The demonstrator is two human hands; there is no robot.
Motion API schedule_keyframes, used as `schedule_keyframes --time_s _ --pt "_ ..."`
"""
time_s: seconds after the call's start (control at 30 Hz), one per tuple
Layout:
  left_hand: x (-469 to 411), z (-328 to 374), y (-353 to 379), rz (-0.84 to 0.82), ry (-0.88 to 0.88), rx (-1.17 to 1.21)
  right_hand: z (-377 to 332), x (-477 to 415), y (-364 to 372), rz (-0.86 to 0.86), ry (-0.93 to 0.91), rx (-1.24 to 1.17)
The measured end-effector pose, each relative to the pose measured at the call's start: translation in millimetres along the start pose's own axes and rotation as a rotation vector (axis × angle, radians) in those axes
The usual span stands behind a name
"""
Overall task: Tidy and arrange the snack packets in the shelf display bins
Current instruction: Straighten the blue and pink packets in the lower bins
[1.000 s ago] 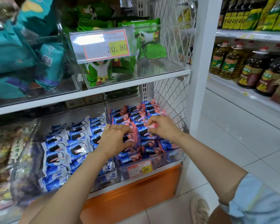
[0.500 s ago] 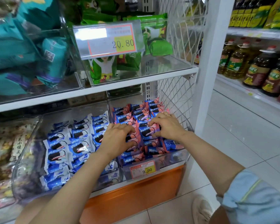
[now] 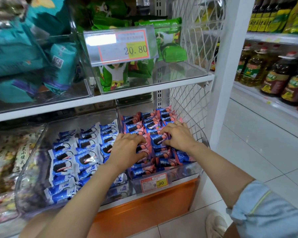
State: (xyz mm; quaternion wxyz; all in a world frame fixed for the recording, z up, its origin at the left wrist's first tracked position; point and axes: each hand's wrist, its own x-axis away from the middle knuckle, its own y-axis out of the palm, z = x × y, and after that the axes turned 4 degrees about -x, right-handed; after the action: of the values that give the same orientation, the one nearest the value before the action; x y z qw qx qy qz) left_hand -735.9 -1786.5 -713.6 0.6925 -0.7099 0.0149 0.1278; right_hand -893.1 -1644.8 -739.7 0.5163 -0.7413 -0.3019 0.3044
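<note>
Pink-and-blue cookie packets (image 3: 150, 121) fill the clear right-hand bin (image 3: 184, 174) on the lower shelf. My left hand (image 3: 127, 148) lies on the packets in the bin's left half, fingers curled over them. My right hand (image 3: 177, 136) rests on the packets toward the right, fingers pressing on one. Whether either hand grips a packet or only pushes on it is unclear. Blue-and-white cookie packets (image 3: 72, 157) fill the neighbouring clear bin (image 3: 24, 186) to the left.
A white wire mesh side panel (image 3: 189, 103) closes the shelf on the right. The upper shelf holds bins of green packets (image 3: 170, 48) and teal bags (image 3: 15, 54) behind a price tag (image 3: 122, 45). Oil bottles (image 3: 273, 74) stand on the far right shelving.
Both hands have shifted slightly deeper and to the right over the pink packets; my right hand has moved toward the mesh side. The camera view has moved a little closer.
</note>
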Motion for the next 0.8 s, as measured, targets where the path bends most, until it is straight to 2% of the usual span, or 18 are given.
schedule_keyframes --time_s 0.37,0.53,0.63,0.8 --pt "0.7 0.2 -0.5 -0.009 0.011 0.004 -4.6 1.0 0.5 0.047 -0.021 -0.061" --pt "-2.4 7.8 -0.1 0.042 0.035 0.035 1.5 9.6 -22.3 0.114 -0.009 -0.232" --pt "-7.9 21.1 1.1 0.053 0.098 0.087 4.4 27.6 -35.6 0.119 -0.016 -0.405" --pt "-26.5 52.3 12.6 0.028 0.268 0.166 12.4 60.1 -48.4 0.133 -0.002 -0.437"
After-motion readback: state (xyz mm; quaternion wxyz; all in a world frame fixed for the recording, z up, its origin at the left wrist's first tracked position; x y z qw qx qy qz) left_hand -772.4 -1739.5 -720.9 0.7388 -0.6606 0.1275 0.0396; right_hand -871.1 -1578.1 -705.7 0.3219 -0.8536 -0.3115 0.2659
